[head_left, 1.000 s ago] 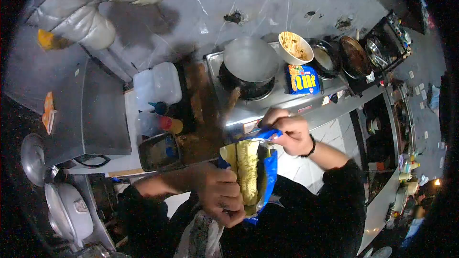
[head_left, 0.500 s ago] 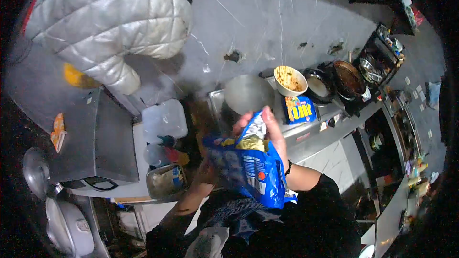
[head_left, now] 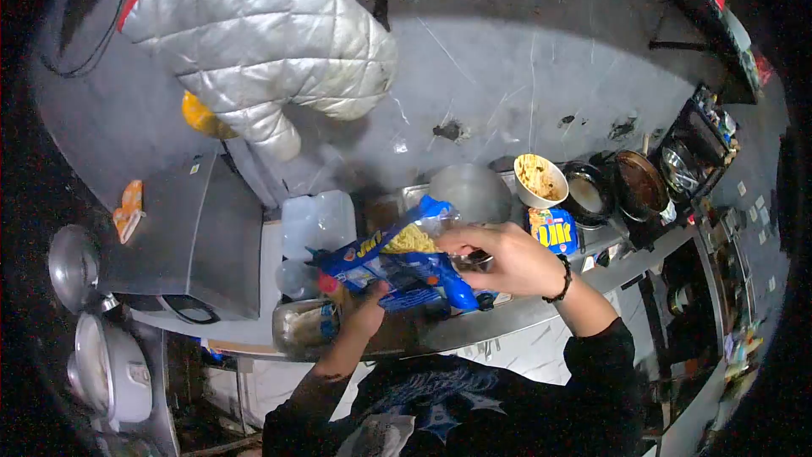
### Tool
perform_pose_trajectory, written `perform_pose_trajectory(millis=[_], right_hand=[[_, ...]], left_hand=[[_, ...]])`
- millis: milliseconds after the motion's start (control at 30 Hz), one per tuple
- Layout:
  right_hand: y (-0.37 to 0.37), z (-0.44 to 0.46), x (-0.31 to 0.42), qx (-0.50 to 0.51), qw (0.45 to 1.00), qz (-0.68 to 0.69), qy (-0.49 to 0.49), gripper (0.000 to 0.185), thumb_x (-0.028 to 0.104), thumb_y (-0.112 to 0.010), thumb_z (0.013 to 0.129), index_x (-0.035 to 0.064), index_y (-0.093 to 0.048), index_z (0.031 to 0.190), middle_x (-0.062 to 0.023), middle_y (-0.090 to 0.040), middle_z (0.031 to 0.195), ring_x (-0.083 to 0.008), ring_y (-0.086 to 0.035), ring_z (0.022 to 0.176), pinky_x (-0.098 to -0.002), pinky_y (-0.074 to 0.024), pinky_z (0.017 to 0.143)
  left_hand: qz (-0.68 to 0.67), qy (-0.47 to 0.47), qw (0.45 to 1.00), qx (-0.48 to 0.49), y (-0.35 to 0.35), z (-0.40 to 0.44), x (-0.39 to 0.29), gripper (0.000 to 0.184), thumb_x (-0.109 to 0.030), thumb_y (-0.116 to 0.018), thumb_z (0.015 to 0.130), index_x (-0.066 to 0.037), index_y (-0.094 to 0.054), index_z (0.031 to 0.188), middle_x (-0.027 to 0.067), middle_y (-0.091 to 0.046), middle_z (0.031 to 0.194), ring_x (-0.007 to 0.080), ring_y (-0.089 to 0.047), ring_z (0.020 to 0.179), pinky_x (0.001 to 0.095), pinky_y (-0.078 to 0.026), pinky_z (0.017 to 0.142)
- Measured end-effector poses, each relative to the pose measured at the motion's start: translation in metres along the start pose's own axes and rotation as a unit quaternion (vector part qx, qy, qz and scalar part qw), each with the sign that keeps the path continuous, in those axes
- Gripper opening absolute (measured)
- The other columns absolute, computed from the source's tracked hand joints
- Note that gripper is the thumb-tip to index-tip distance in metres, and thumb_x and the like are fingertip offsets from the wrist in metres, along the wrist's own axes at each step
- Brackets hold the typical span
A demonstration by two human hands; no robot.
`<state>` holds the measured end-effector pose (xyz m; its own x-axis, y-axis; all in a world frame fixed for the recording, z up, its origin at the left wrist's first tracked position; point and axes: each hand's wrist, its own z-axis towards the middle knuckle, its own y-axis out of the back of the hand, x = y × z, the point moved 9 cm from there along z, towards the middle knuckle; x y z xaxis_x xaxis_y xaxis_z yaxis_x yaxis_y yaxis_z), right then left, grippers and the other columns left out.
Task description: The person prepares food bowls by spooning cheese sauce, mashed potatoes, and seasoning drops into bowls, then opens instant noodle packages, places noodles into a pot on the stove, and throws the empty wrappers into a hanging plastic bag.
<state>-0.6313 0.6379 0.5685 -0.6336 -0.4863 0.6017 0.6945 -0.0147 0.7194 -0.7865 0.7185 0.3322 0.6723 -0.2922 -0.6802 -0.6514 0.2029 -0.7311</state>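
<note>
Over the front edge of the counter (head_left: pixel 440 338), between the dark-sleeved forearms, the opened blue pack (head_left: pixel 402 275) is held up in the air, tilted, with yellow noodles (head_left: pixel 412 239) showing in its torn mouth. The left hand (head_left: pixel 365 311) grasps its lower side near the left end, the thumb in sight and the other fingers mostly behind the wrapper. The right hand (head_left: pixel 506 259), with a dark bracelet (head_left: pixel 562 279) at the wrist, has its fingers bent at the opening beside the noodles; whether they pinch the wrapper or the noodles I cannot tell. Just behind the pack, toward the wall edge, a wide grey pan (head_left: pixel 470 192) sits on the stove. Right of it stands a white bowl (head_left: pixel 541 181) with brown-stained remains inside, and a second blue pack (head_left: pixel 553 230) lies just in front of the bowl. Farther right along the wall edge are a black pan (head_left: pixel 588 195) with something pale in it and a browned pan (head_left: pixel 641 186). Toward the counter's left end are clear plastic containers (head_left: pixel 317 224), a food tub (head_left: pixel 305 326) at the front edge, and a grey microwave (head_left: pixel 203 241). A silver oven mitt (head_left: pixel 271 42) hangs high in front of the wall, above the left part
</note>
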Motion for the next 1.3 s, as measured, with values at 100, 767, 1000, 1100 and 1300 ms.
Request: perform_pose_trajectory(millis=[100, 767, 1000, 1100, 1300], right_hand=[[-0.005, 0.011, -0.019, 0.029, 0.999, -0.009, -0.029, 0.031, 0.01, -0.067, 0.075, 0.0047, -0.06, 0.105, -0.0114, -0.066, 0.085, -0.0201, -0.066, 0.074, -0.0314, -0.0517, 0.068], [0.04, 0.083, -0.129, 0.155, 0.965, 0.188, -0.095, 0.069, -0.004, -0.063, 0.076, 0.013, -0.037, 0.138, -0.0066, -0.052, 0.125, -0.0154, -0.052, 0.11, -0.0306, -0.043, 0.094], [0.086, 0.088, -0.187, 0.034, 0.962, 0.23, -0.142, 0.062, -0.001, -0.063, 0.078, 0.0112, -0.04, 0.134, 0.0034, -0.06, 0.079, -0.0036, -0.054, 0.075, -0.0202, -0.0428, 0.067], [0.103, 0.084, -0.205, -0.006, 0.982, 0.142, -0.124, 0.061, 0.009, -0.069, 0.077, 0.0151, -0.042, 0.131, 0.0038, -0.053, 0.07, -0.0061, -0.052, 0.067, -0.0226, -0.0429, 0.06], [0.118, 0.062, -0.24, -0.076, 0.975, 0.119, -0.169, 0.046, 0.006, -0.065, 0.081, 0.013, -0.039, 0.118, 0.0031, -0.053, 0.071, -0.0048, -0.048, 0.062, -0.0204, -0.0347, 0.053]], left_hand=[[-0.006, -0.017, 0.999, 0.05, -0.01, 0.012, 0.001, 0.066, -0.004, -0.072, 0.076, -0.016, -0.036, 0.13, 0.0049, -0.049, 0.119, 0.0245, -0.05, 0.112, 0.0433, -0.045, 0.093], [0.002, 0.102, 0.991, 0.084, -0.063, 0.135, 0.041, 0.062, -0.035, -0.066, 0.083, -0.009, -0.038, 0.131, 0.008, -0.051, 0.124, 0.0228, -0.052, 0.112, 0.0402, -0.048, 0.089], [-0.003, 0.145, 0.986, 0.083, -0.069, 0.151, 0.038, 0.062, -0.035, -0.069, 0.081, -0.01, -0.04, 0.131, 0.0076, -0.052, 0.122, 0.0218, -0.052, 0.112, 0.0393, -0.047, 0.09], [-0.008, 0.141, 0.987, 0.075, -0.055, 0.163, 0.046, 0.06, -0.034, -0.068, 0.082, -0.011, -0.041, 0.13, 0.0076, -0.052, 0.123, 0.0218, -0.052, 0.112, 0.0389, -0.047, 0.09], [-0.007, 0.136, 0.991, 0.004, -0.028, 0.166, 0.039, 0.055, -0.032, -0.065, 0.085, -0.007, -0.042, 0.128, 0.0089, -0.052, 0.125, 0.0232, -0.053, 0.112, 0.0386, -0.046, 0.092]])
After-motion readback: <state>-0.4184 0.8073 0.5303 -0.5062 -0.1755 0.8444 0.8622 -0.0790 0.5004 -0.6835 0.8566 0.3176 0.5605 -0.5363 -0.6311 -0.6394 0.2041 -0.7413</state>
